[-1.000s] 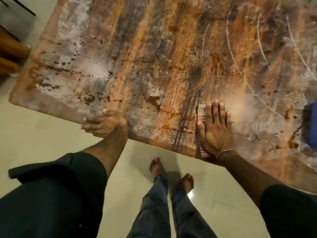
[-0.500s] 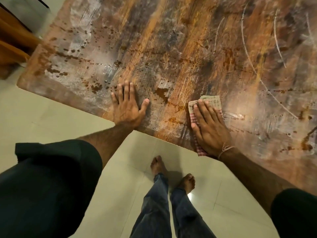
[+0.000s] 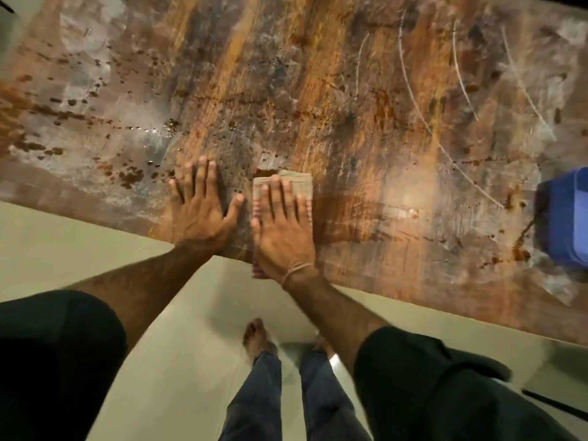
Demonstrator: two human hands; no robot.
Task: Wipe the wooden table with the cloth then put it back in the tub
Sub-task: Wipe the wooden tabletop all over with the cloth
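The wooden table fills the upper part of the view, worn and spotted with brown stains and droplets. A folded checked cloth lies near the table's front edge, and my right hand presses flat on it with fingers spread; the cloth's lower end hangs over the edge. Just left of it, my left hand rests flat and empty on the wood. The blue tub stands on the table at the far right, cut off by the frame.
Dark drops and smears lie on the table left of my left hand. Pale tiled floor runs along the near edge, where my bare feet stand.
My right hand has slid the cloth leftward along the front edge, close beside my left hand. The left hand went from the edge to flat on the table. The tub has come into view.
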